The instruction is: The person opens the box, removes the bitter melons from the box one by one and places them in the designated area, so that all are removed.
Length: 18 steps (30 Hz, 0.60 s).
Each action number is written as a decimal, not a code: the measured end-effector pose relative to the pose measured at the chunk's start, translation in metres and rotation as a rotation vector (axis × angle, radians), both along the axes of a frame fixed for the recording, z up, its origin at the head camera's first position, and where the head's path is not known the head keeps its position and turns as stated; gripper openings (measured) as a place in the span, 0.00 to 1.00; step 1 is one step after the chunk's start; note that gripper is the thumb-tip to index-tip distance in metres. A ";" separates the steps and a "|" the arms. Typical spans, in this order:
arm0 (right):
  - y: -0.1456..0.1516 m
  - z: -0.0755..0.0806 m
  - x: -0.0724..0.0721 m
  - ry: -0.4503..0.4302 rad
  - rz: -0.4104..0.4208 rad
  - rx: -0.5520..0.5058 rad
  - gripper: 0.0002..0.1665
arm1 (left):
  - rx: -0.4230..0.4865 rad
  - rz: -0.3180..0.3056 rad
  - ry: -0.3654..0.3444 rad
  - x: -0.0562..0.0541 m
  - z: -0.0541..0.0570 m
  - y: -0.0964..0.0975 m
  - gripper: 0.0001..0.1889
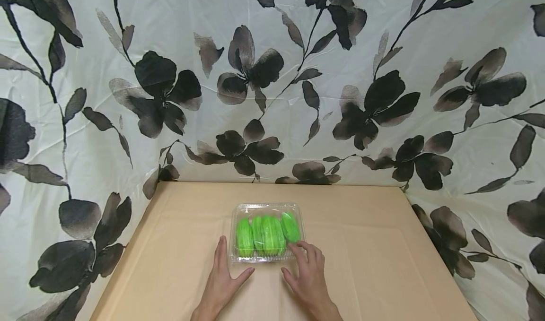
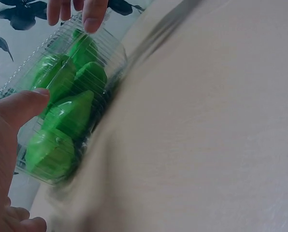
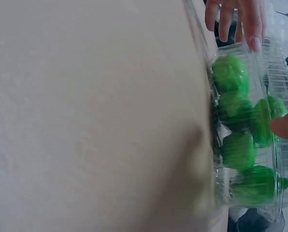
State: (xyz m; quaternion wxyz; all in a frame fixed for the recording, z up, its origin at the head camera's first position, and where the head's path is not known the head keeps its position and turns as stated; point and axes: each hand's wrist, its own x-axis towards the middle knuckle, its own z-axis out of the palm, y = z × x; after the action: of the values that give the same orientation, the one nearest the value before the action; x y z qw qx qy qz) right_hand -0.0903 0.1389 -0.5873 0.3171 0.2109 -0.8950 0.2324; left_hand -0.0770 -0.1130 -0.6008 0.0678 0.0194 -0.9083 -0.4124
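A clear plastic clamshell box (image 1: 268, 258) sits on the board in the middle of the head view, with its lid down. Inside lie several bright green, ridged, oblong pieces (image 1: 268, 233); whether fruit or vegetable I cannot tell. They show through the plastic in the left wrist view as green pieces (image 2: 69, 116) and in the right wrist view as green pieces (image 3: 238, 151). My left hand (image 1: 223, 281) is beside the box's near left corner, fingers extended and thumb spread. At the near right corner, my right hand (image 1: 308, 273) has its fingertips at the box's edge, loosely bent; contact is unclear.
The box stands on a pale tan board (image 1: 362, 255), which reaches toward me between slanting side edges. A white cloth (image 1: 298, 122) with dark flower prints hangs behind the board and along both sides.
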 end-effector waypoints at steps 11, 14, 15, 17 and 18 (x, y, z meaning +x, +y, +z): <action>-0.007 -0.011 0.001 0.070 0.054 -0.021 0.33 | 0.072 0.013 0.026 -0.003 -0.008 0.004 0.62; -0.009 -0.016 0.001 0.091 0.081 -0.028 0.30 | 0.087 0.021 0.027 -0.005 -0.011 0.006 0.61; -0.010 -0.018 0.001 0.097 0.085 -0.027 0.29 | 0.091 0.021 0.028 -0.005 -0.012 0.006 0.60; -0.012 -0.020 0.001 0.107 0.093 -0.033 0.27 | 0.107 0.023 0.029 -0.006 -0.014 0.007 0.59; -0.013 -0.022 0.001 0.112 0.093 -0.035 0.26 | 0.120 0.023 0.032 -0.007 -0.015 0.008 0.58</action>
State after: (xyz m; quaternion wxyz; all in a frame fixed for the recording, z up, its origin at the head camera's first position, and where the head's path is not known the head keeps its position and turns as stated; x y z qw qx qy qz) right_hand -0.0895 0.1258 -0.6090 0.3593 0.2595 -0.8608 0.2503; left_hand -0.0836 -0.1053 -0.6161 0.0859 0.0274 -0.8805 -0.4654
